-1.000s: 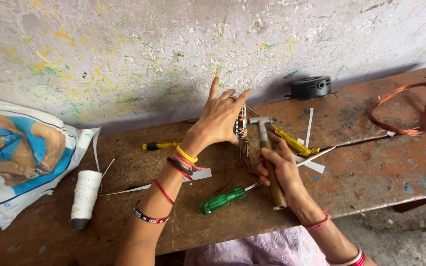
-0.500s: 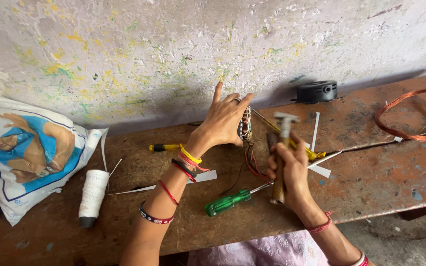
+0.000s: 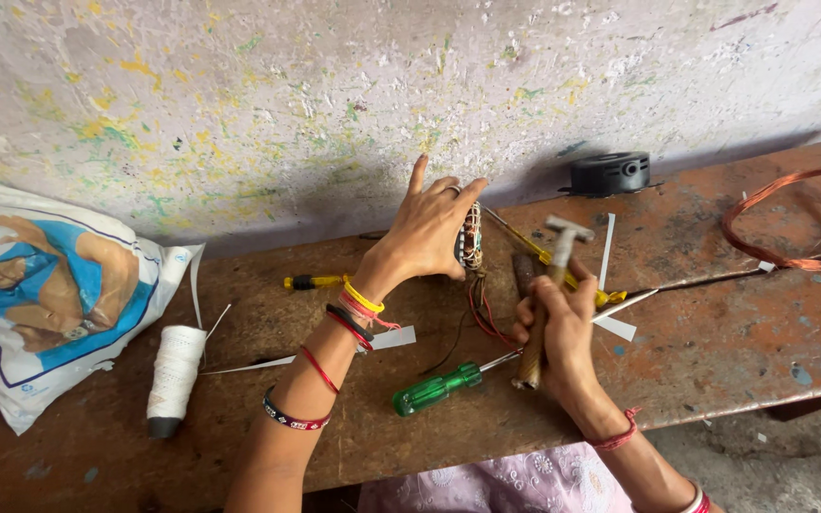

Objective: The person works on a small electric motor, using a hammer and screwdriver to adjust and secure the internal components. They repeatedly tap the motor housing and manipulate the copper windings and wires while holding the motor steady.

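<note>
While left hand [image 3: 427, 231] steadying wound coil [image 3: 470, 237]; hammer [image 3: 545, 296] gripped in right hand [image 3: 563, 328] just beside.

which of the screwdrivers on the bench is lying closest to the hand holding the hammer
The green-handled screwdriver, lying just left of the right hand; the small yellow-and-black one lies farther off, beyond the left forearm.

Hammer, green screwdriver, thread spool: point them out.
Hammer [image 3: 567, 231], head view, on its metal head.
Green screwdriver [image 3: 436, 388], head view, on its handle.
Thread spool [image 3: 174, 371], head view, on the white winding.
</note>
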